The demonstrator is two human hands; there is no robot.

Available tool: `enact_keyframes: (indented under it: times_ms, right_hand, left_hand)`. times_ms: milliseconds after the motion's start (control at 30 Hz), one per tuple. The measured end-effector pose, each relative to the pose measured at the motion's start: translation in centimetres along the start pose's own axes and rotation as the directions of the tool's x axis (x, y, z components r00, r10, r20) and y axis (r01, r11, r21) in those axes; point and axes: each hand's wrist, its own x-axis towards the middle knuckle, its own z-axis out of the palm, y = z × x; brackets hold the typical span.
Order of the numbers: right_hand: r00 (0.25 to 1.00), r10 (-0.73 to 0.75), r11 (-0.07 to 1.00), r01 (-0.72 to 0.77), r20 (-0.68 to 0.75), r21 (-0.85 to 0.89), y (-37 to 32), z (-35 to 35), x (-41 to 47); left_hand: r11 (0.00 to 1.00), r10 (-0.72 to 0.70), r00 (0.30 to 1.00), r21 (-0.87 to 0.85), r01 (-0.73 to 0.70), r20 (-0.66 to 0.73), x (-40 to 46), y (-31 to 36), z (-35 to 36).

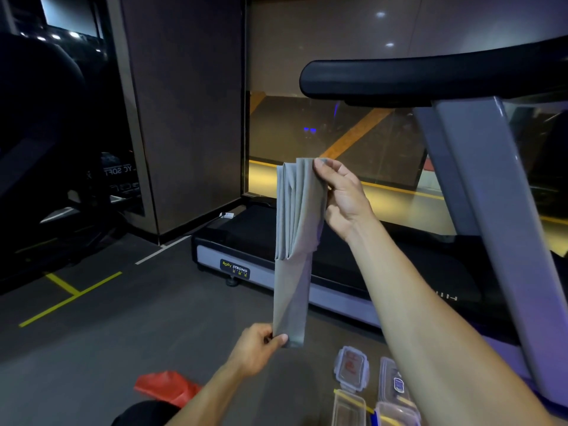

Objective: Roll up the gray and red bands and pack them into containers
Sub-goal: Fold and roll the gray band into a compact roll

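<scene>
Basically, treadmill (338, 265) fills the right and back of the view, its deck low on the floor and its gray upright (479, 186) rising to a black handrail (430, 72); person seems to be seated on the gym floor (129, 318) just in front of it, so the gear is laid out within arm's reach.

Gray band (295, 235) hangs vertical in mid-air between the two hands, well above the floor. Upper part is gathered into several stacked folds, lower part runs down as a single flat length. Held taut like this probably to keep it straight and untwisted before rolling.

Right hand (341, 195) is up high, thumb and fingers pinching the top of the folded stack so the layers stay bunched together. Left hand (258, 348) is low, fingers curled and pinching the bottom end of the band, likely to feed that loose tail upward or start the roll from there. Neither hand is free.

Red band (166, 388) lies crumpled on the floor beside the left forearm, untouched, waiting its turn.

Clear plastic containers (350, 407) and their snap lids (352, 368) sit on the floor at lower right, partly hidden under the right forearm. Lids look to be off, ready for packing. Can't tell if anything is inside.
</scene>
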Motion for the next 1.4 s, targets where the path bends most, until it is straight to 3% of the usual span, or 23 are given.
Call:
enact_keyframes:
  times_ms: [100,167,367,467,700,833,900,967,1200,1400]
  right_hand:
    - [1.0,0.003,1.0,-0.003,0.012,0.017,-0.2,-0.2,-0.2]
    - [1.0,0.009,1.0,-0.009,0.01,0.008,-0.3,-0.3,-0.3]
    - [0.999,0.007,1.0,-0.007,0.034,0.007,-0.6,-0.1,-0.7]
    - [0.999,0.0,1.0,0.0,0.043,0.001,-0.8,0.0,-0.9]
    - [0.997,0.006,1.0,-0.005,0.071,-0.018,-1.4,-0.1,-1.0]
    - [0.997,0.012,0.999,-0.009,0.081,-0.039,-1.6,-0.2,-1.1]
    - [0.996,0.011,0.999,-0.007,0.084,-0.044,-1.6,-0.2,-1.1]
    - [0.997,0.012,0.999,-0.009,0.078,-0.047,-1.7,-0.2,-1.0]
    - [1.0,-0.016,0.999,0.016,-0.012,-0.047,-1.5,-0.4,-1.1]
    - [0.995,-0.031,0.998,0.025,-0.097,-0.055,-1.1,-0.4,-1.3]
  left_hand:
    - [0.981,0.04,0.999,-0.188,-0.041,-0.006,-0.1,0.4,-0.4]
    - [0.954,0.056,0.993,-0.289,-0.083,-0.099,-0.1,0.0,-0.4]
    - [0.98,0.061,0.993,-0.181,-0.078,-0.101,-0.6,1.4,-0.8]
    - [0.977,0.151,0.979,-0.132,-0.17,-0.14,-1.3,3.4,-2.2]
    - [0.915,0.376,0.851,-0.001,-0.404,-0.367,0.1,6.9,-7.6]
    - [0.872,0.472,0.853,-0.026,-0.489,-0.224,0.7,10.0,-10.1]
    - [0.862,0.475,0.867,-0.118,-0.492,-0.148,0.8,11.0,-10.7]
    - [0.857,0.477,0.862,-0.126,-0.499,-0.169,0.9,11.3,-10.7]
    - [0.872,0.467,0.799,0.043,-0.488,-0.378,-0.2,10.6,-8.9]
    - [0.898,0.332,0.807,-0.099,-0.429,-0.488,-1.2,9.8,-7.5]
